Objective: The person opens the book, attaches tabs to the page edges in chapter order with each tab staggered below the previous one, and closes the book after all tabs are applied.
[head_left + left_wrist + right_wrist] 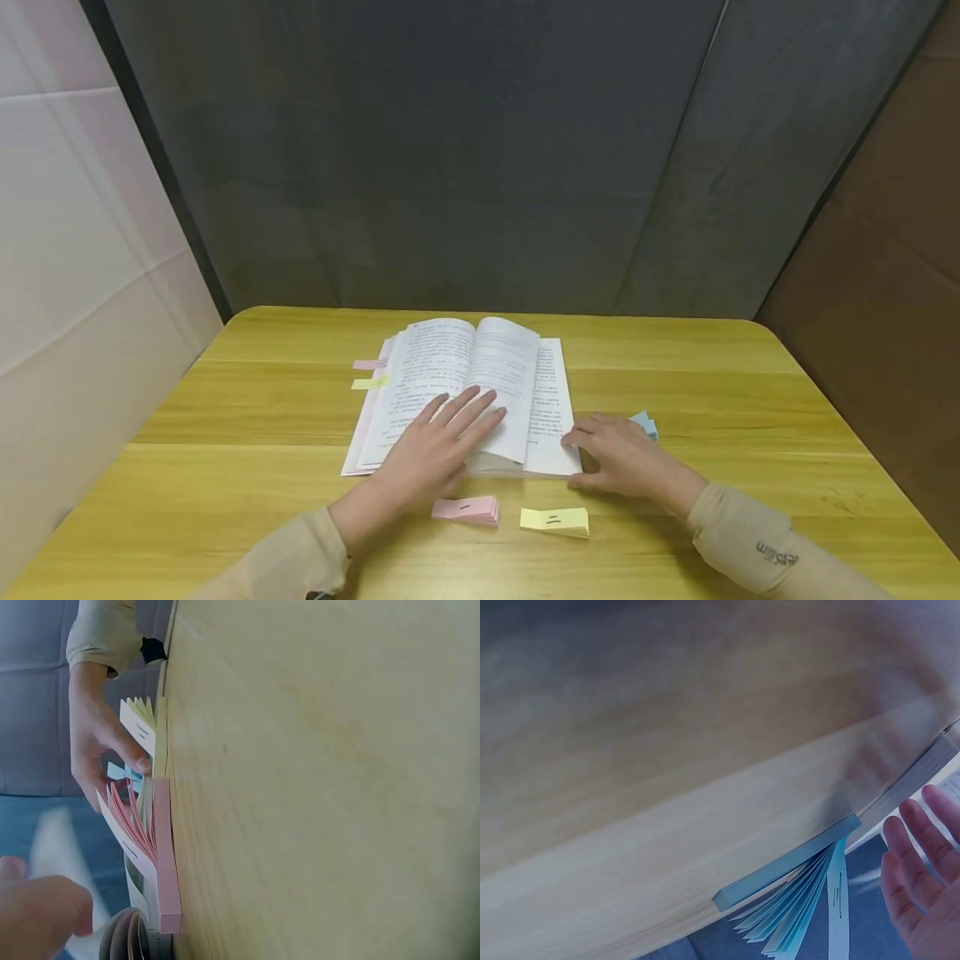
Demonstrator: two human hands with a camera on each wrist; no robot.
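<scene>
An open book (435, 367) lies on the table, with one leaf raised over its right-hand pages. Across its lower middle my left hand (442, 442) rests on that leaf, fingers straight and spread. My right hand (626, 454) is at the book's lower right corner, fingers loosely bent. The right wrist view has the right hand's fingers (911, 862) extended beside the pages. A blue sticky-note pad (795, 859) stands nearby, its leaves fanned; the head view mostly hides it behind the right hand. Pink (369, 364) and yellow (370, 383) tabs stick out from the book's left edge.
In front of the book lie a pink sticky-note pad (467, 510) with one dark stroke and a yellow pad (555, 522) with two. The wooden table (225, 467) has dark panels (450, 167) behind it and curtain-like walls at both sides.
</scene>
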